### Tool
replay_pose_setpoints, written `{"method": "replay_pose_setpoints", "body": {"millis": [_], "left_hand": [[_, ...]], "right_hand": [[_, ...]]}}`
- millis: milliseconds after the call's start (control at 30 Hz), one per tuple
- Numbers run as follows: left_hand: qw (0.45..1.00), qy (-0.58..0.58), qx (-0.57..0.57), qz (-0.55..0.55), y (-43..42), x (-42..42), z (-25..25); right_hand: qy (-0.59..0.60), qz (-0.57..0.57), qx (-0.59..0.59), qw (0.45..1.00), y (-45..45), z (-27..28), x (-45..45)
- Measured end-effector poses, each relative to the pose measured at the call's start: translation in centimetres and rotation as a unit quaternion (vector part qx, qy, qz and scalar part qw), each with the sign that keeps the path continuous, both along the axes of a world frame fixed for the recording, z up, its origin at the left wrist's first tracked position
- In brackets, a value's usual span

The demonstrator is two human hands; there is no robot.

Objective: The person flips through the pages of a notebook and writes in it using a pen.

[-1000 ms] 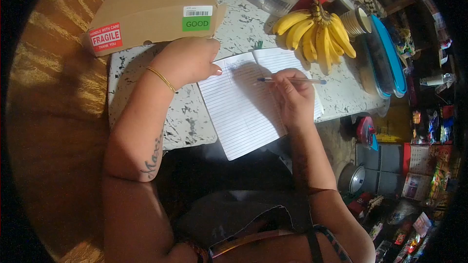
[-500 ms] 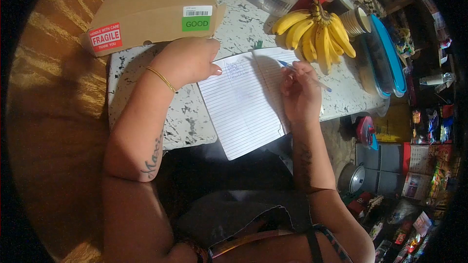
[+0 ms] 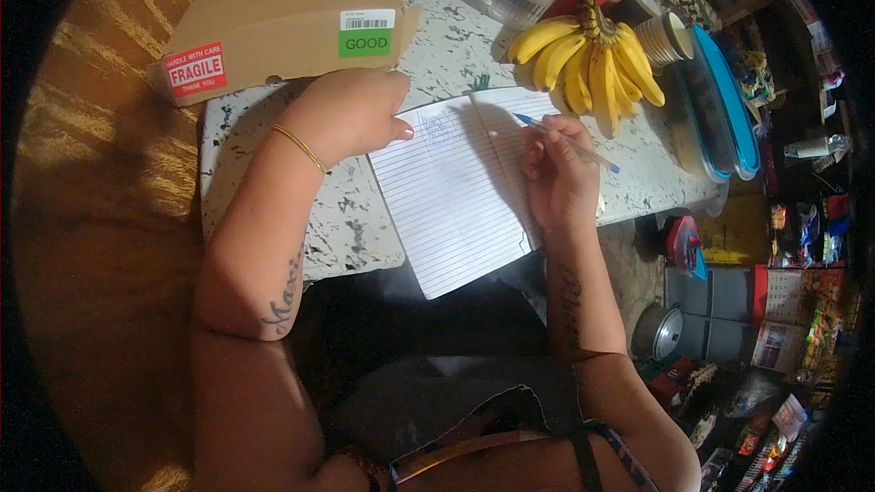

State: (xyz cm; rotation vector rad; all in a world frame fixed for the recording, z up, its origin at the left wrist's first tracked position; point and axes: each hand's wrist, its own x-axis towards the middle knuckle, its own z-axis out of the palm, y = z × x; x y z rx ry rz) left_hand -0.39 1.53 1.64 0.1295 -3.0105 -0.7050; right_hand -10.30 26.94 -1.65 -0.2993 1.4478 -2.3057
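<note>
An open lined notebook (image 3: pixel 451 210) lies slanted over the table's front edge, with several short lines of blue handwriting near the top of its left page. At its upper left corner is my left hand (image 3: pixel 351 114), closed, the thumb on the page edge and the other fingers mostly hidden. Between the fingers of my right hand (image 3: pixel 563 173) is a blue ballpoint pen (image 3: pixel 592 157), tip toward the top of the right page. Whether the tip touches paper I cannot tell.
A cardboard box (image 3: pixel 283 18) with FRAGILE and GOOD labels stands behind my left hand. Bananas (image 3: pixel 597 64) lie beyond my right hand, near paper cups (image 3: pixel 663 36) and a blue-lidded container (image 3: pixel 725 100). The speckled white table (image 3: pixel 351 228) ends close to my body.
My right hand has shifted very slightly, and the pen tip has moved a little to the left. My left hand and the notebook look nearly unchanged.
</note>
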Motion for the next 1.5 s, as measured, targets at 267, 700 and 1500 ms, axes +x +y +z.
{"method": "replay_pose_setpoints", "body": {"millis": [267,700,1500], "left_hand": [[0.999,0.019,-0.051,0.002,0.9,0.6,0.5],[0.935,0.128,0.318,-0.089,5.6,-1.1,0.2],[0.906,0.008,0.402,-0.133,5.1,-1.4,-0.1]], "right_hand": [[0.027,0.027,0.021,0.999,0.2,-0.3,0.2],[0.256,0.063,0.211,0.941,-0.6,-1.1,1.6],[0.224,0.097,0.155,0.957,-0.9,0.1,2.4]]}}
